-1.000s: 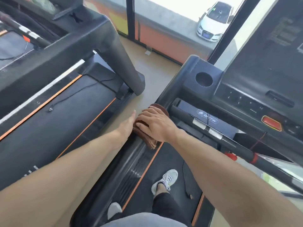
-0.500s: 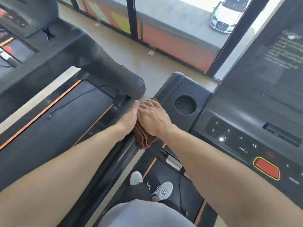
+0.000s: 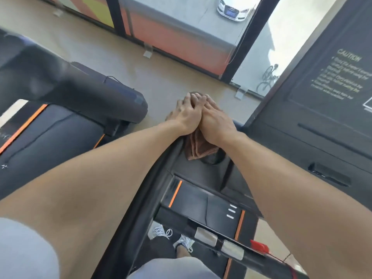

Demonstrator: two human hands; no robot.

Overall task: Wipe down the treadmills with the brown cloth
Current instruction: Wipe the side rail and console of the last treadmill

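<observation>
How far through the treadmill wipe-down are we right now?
Nothing shows as finished; wiped surfaces look no different. In hand: both hands, left hand and right hand, press the brown cloth onto the front corner of the near treadmill, beside its cup holder. Probably left: its console panel and the neighbouring treadmill, both untouched now.

Where things are

Both hands sit side by side on the cloth, left hand beside right hand. The cloth lies on the right treadmill. Another treadmill stands to the left. A car is far behind
</observation>
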